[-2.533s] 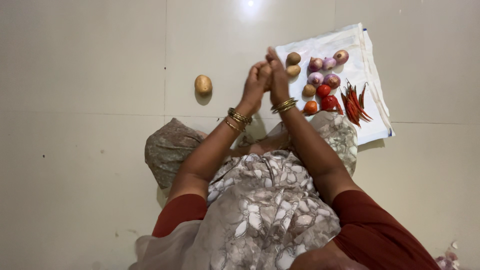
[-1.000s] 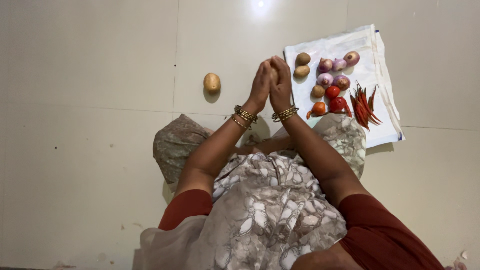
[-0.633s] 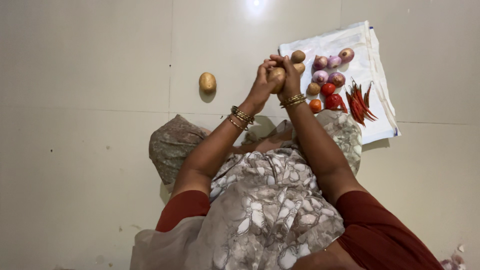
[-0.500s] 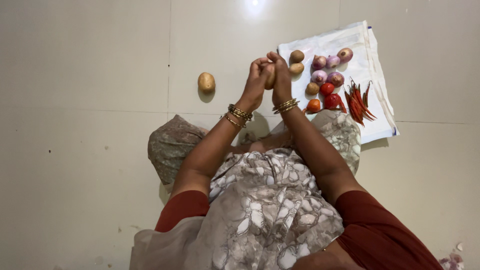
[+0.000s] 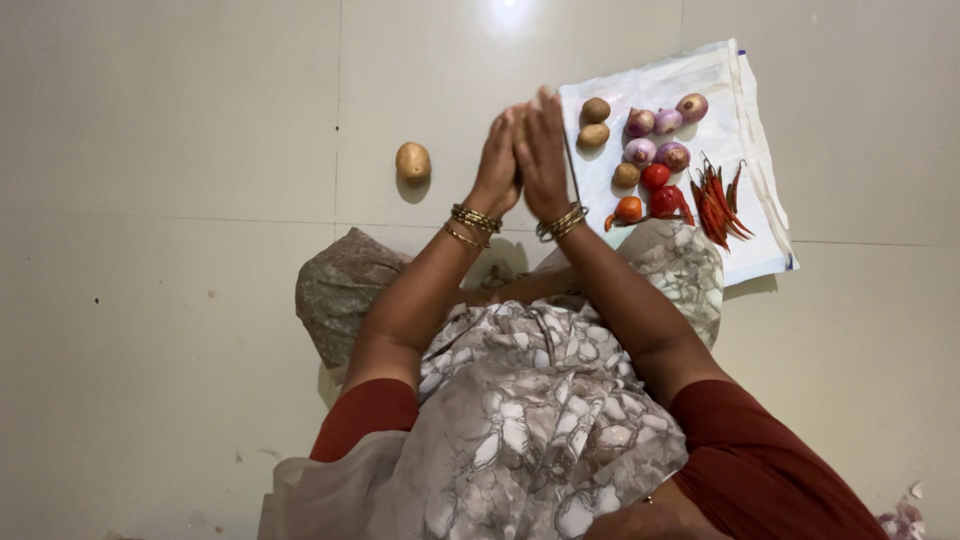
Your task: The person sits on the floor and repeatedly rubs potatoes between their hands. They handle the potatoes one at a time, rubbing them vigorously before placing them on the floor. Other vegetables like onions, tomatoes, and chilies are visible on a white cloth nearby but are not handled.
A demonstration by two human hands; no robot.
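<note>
My left hand (image 5: 497,155) and my right hand (image 5: 545,150) are pressed palm to palm above the tiled floor, fingers pointing away from me. The brown potato they hold is squeezed between the palms and almost fully hidden. Both wrists carry gold bangles. Another potato (image 5: 412,161) lies alone on the floor to the left of my hands. My right hand is next to the left edge of a white sheet (image 5: 740,110).
On the sheet lie three small potatoes (image 5: 594,122), several purple onions (image 5: 655,138), red and orange tomatoes (image 5: 655,177) and a bunch of red chillies (image 5: 715,200). My patterned dress and knees fill the lower middle. Onion peel scraps (image 5: 900,518) lie at the bottom right.
My hands rolled the potato between the palms; it showed between them a moment ago. They have flattened together over it and lifted slightly. The vegetables have not moved.
</note>
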